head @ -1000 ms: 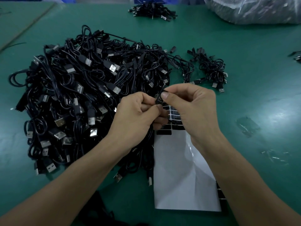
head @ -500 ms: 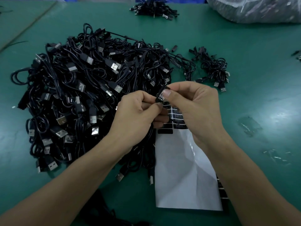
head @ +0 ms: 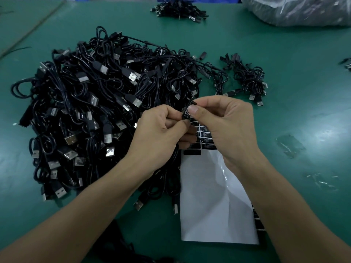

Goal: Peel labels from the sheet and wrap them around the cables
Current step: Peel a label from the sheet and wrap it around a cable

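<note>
Sprawling across the left half of the green table (head: 307,76) is a big heap of black USB cables (head: 91,111), their metal plugs pointing every way. Just right of the heap, the left hand (head: 161,133) curls its fingers around one cable (head: 176,154) that drops from under the palm, with thumb and forefinger pinching it at the top. A black label (head: 185,113) with white print sits on that cable between the two hands. The right hand (head: 226,128) pinches the label's upper end with thumb and forefinger. Under both hands lies the label sheet (head: 214,205), mostly bare white backing, with rows of black labels at its far end. Farther right, a small bundle of cables (head: 248,82) rests apart from the heap, and a clear plastic bag (head: 303,12) fills the far right corner.
</note>
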{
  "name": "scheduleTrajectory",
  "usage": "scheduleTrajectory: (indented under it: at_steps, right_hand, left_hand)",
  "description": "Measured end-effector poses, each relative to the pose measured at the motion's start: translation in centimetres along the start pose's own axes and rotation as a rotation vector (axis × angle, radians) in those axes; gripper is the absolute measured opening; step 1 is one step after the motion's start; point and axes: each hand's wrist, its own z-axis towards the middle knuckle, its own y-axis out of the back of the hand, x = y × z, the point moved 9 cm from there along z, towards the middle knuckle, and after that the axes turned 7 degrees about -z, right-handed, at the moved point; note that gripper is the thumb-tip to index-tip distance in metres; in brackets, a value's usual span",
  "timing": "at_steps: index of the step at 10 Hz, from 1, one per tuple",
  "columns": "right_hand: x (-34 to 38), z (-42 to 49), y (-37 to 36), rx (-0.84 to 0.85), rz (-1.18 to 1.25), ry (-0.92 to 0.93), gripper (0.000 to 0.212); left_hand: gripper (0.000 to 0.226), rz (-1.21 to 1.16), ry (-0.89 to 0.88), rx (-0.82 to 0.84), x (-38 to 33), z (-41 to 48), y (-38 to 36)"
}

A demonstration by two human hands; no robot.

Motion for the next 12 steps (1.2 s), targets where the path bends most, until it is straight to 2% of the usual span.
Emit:
scheduleTrajectory:
  at_steps: [12]
  right_hand:
    - [-0.24,0.01,0.39,-0.057,-0.075,-0.008,0.015]
  left_hand:
    - [0.005,0.002,-0.018,0.029,0.07,0.01,-0.16]
